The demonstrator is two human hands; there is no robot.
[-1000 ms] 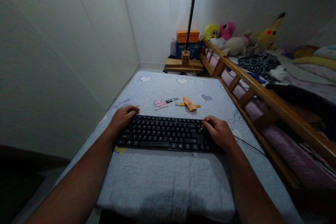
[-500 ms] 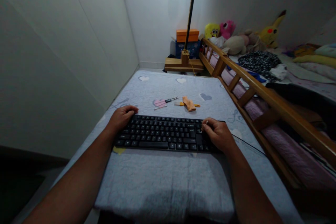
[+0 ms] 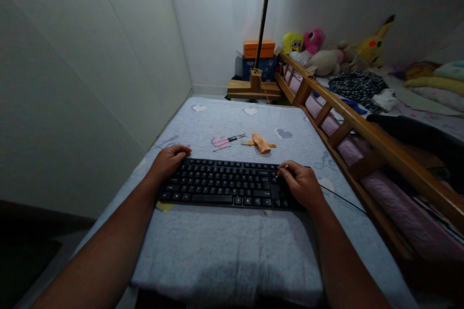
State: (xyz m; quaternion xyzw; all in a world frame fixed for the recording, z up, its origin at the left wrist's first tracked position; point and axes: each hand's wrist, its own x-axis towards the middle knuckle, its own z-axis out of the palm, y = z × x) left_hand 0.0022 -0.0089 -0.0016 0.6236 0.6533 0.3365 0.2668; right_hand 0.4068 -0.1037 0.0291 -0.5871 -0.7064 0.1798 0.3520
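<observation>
A black keyboard (image 3: 221, 183) lies flat on the cloth-covered table. My left hand (image 3: 170, 159) is closed around its upper left corner, with the thumb along the edge. Over the keys at the right end, my right hand (image 3: 299, 183) pinches a thin cotton swab (image 3: 286, 166); one white tip shows above the fingers and the other points down at the keys. That hand covers most of the number pad. Beyond the keyboard lie a second cotton swab (image 3: 222, 148), a slim tool with a dark grip (image 3: 232, 138), and an orange cloth (image 3: 261, 143) over an orange-handled brush (image 3: 250, 143).
The keyboard's cable (image 3: 342, 195) runs off to the right. A wooden bed rail (image 3: 348, 113) borders the table on that side, with plush toys on the bed behind it. A pale cabinet (image 3: 90, 82) stands left. At the back is a wooden stand (image 3: 253, 88) with a pole.
My right hand has shifted very slightly up and left with the swab, and more of the swab now shows. My left hand and the keyboard stay put.
</observation>
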